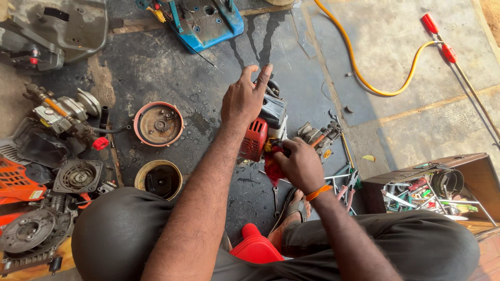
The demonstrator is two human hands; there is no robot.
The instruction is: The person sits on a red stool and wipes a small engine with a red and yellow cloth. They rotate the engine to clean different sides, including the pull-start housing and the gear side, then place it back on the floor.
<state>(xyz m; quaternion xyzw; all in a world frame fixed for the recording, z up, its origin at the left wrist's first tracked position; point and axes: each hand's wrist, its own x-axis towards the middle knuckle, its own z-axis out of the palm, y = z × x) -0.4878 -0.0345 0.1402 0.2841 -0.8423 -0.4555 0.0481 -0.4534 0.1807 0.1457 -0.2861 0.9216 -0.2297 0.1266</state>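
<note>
Red-n-white small engine (263, 127), greasy, red rag (272, 165) against it.

One camera sits on the person's head. It looks almost straight down, close over the knees and both arms, at the dark floor (156, 67) in front.

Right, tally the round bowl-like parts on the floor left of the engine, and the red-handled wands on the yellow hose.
Round shallow parts: 2, an orange-rimmed one and a yellow-rimmed one
Red-handled wands: 2, and
Yellow hose: 1
Total: 5
</note>
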